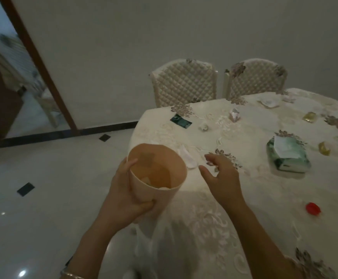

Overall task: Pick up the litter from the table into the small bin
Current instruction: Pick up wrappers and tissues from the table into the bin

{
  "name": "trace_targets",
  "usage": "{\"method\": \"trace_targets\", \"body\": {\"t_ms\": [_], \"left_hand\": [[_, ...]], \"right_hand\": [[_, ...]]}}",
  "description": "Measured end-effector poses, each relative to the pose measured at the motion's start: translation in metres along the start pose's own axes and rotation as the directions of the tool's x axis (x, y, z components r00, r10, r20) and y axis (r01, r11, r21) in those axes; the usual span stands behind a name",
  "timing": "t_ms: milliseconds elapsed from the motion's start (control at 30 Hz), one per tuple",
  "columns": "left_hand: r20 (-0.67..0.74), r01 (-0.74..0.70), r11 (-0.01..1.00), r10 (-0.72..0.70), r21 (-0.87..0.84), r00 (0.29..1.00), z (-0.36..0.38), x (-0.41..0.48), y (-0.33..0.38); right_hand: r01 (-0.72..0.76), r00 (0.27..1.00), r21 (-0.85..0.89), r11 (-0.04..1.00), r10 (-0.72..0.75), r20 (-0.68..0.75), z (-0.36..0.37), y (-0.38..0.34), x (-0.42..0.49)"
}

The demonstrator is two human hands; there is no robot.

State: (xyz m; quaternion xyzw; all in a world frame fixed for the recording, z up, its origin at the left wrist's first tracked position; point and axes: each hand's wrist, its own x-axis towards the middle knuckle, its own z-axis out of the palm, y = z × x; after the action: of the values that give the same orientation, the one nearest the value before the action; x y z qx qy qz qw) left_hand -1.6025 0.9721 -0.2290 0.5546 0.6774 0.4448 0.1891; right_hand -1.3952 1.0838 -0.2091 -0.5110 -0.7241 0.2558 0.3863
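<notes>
My left hand (128, 190) grips the small peach bin (157, 174) by its side, holding it at the table's near-left edge; a few pale scraps lie inside. My right hand (220, 176) hovers open over the cloth just right of the bin, fingers spread, holding nothing. A white face mask (186, 156) lies on the table (204, 218) between bin and hand. Further litter is spread over the cloth: a dark green wrapper (181, 121), a small crumpled paper (204, 126), a pinkish wrapper (235, 115), yellow wrappers (310, 117) (324, 148) and a red cap (313, 208).
A green tissue pack (287, 156) sits on the right of the table, and a white wrapper (268, 103) lies at the far side. Two quilted chairs (184, 83) (256, 78) stand behind the table. Shiny tiled floor (43, 198) lies to the left.
</notes>
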Motion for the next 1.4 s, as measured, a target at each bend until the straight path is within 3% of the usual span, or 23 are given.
{"method": "trace_targets", "body": {"t_ms": [233, 400, 500, 667, 833, 900, 1000, 1067, 1133, 1267, 1400], "left_hand": [[-0.021, -0.014, 1.0, 0.014, 0.008, 1.0, -0.058, 0.067, -0.064], [0.034, -0.003, 1.0, 0.004, -0.028, 0.999, -0.088, 0.121, -0.099], [0.093, -0.021, 0.998, 0.027, -0.066, 0.995, -0.095, 0.147, -0.113], [0.183, -0.079, 0.994, 0.092, -0.076, 0.979, -0.1, 0.177, -0.131], [0.235, -0.099, 0.995, 0.104, -0.034, 0.966, -0.102, 0.195, -0.142], [0.252, -0.118, 0.991, 0.128, -0.055, 0.959, -0.102, 0.2, -0.144], [0.264, -0.107, 0.992, 0.122, -0.069, 0.957, -0.101, 0.204, -0.144], [0.261, -0.104, 0.992, 0.118, -0.068, 0.958, -0.101, 0.204, -0.143], [0.252, -0.116, 0.99, 0.134, -0.083, 0.958, -0.102, 0.204, -0.141], [0.233, -0.15, 0.985, 0.167, -0.088, 0.958, -0.101, 0.205, -0.143], [0.213, -0.135, 0.986, 0.154, -0.1, 0.965, -0.1, 0.212, -0.148]], "right_hand": [[-0.154, 0.982, -0.161, 0.975, 0.169, 0.082, 0.1, 0.012, 0.047], [-0.361, 0.886, -0.419, 0.833, 0.447, 0.124, 0.152, 0.032, 0.075], [-0.452, 0.84, -0.466, 0.761, 0.538, 0.064, 0.166, 0.043, 0.078], [-0.467, 0.874, -0.51, 0.723, 0.466, -0.139, 0.182, 0.05, 0.076], [-0.512, 0.858, -0.3, 0.805, 0.466, -0.215, 0.184, 0.03, 0.089], [-0.437, 0.879, -0.145, 0.888, 0.388, -0.276, 0.181, -0.003, 0.105], [-0.211, 0.918, 0.095, 0.973, 0.231, -0.323, 0.177, -0.071, 0.128], [-0.07, 0.967, 0.167, 0.984, 0.108, -0.232, 0.176, -0.11, 0.138], [0.019, 0.999, 0.142, 0.99, -0.012, -0.048, 0.18, -0.134, 0.146], [0.074, 0.947, -0.079, 0.994, -0.045, 0.318, 0.201, -0.139, 0.156], [0.073, 0.905, -0.078, 0.994, -0.033, 0.424, 0.207, -0.126, 0.163]]}}
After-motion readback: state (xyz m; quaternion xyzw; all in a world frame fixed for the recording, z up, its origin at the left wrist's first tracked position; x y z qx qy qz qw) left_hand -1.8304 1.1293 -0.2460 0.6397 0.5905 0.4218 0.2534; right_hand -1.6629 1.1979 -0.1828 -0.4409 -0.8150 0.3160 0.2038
